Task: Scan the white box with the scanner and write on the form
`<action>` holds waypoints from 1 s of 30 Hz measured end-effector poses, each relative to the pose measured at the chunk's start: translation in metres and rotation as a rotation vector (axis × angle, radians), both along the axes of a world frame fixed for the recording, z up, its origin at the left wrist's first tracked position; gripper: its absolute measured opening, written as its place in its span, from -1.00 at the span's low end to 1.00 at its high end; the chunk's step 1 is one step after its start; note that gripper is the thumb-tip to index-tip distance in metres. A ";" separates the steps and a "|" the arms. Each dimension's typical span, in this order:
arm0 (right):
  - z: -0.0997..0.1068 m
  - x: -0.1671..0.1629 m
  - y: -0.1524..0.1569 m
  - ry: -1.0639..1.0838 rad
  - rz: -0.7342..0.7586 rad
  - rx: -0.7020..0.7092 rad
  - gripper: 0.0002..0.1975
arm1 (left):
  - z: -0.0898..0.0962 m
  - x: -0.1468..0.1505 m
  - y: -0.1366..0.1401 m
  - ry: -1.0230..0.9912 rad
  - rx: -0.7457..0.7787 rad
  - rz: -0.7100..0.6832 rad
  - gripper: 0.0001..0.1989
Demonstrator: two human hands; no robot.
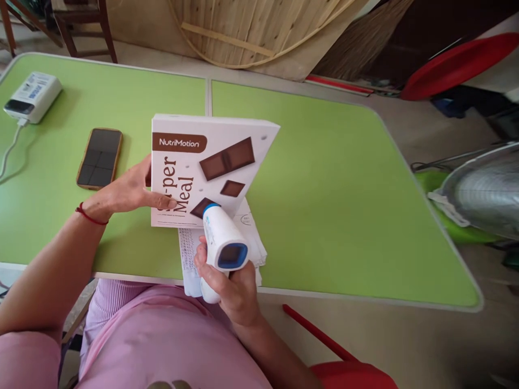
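My left hand [130, 192] holds a white NutriMotion box [203, 167] upright on the green table [336, 194], fingers on its printed front. My right hand [231, 286] grips a white and blue handheld thermometer gun [221, 243], its tip pointed at the lower front of the box and close to it. Folded white paper sheets [251, 237] lie on the table under and behind the gun.
A phone [100, 158] in a tan case lies left of the box. A white power bank [33, 96] with a cable sits at the far left corner. A metal fan [482, 189] stands off the table's right. Wooden boards lean behind.
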State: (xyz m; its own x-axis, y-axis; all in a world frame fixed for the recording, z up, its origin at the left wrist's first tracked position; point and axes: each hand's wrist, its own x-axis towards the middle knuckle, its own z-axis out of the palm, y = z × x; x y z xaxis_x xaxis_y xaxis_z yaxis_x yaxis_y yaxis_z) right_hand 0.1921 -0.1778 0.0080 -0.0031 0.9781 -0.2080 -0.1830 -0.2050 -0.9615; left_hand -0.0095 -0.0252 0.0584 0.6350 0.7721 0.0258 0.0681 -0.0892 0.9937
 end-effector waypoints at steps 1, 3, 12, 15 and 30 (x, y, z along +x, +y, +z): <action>0.000 0.000 0.002 -0.022 0.001 0.007 -0.80 | 0.000 0.000 0.000 -0.011 -0.002 -0.001 -0.36; 0.000 -0.002 0.007 -0.067 0.005 0.002 -0.81 | -0.001 0.000 0.000 -0.029 -0.004 -0.013 -0.36; -0.004 -0.009 0.010 -0.126 -0.049 -0.034 -0.76 | -0.001 -0.002 0.001 0.001 0.007 -0.033 -0.44; -0.002 -0.009 0.012 -0.143 -0.046 -0.020 -0.75 | 0.000 -0.002 0.002 0.022 0.007 -0.031 -0.39; 0.006 -0.015 0.014 -0.054 -0.079 -0.049 -0.72 | -0.001 -0.003 0.002 0.004 -0.014 -0.046 -0.32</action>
State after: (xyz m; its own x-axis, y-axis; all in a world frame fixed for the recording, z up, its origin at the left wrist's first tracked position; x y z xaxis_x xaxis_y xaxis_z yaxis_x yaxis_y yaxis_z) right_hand 0.1775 -0.1635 0.0145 0.0866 0.9634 -0.2538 -0.1485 -0.2394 -0.9595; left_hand -0.0122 -0.0234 0.0576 0.6699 0.7423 0.0122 0.0687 -0.0783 0.9946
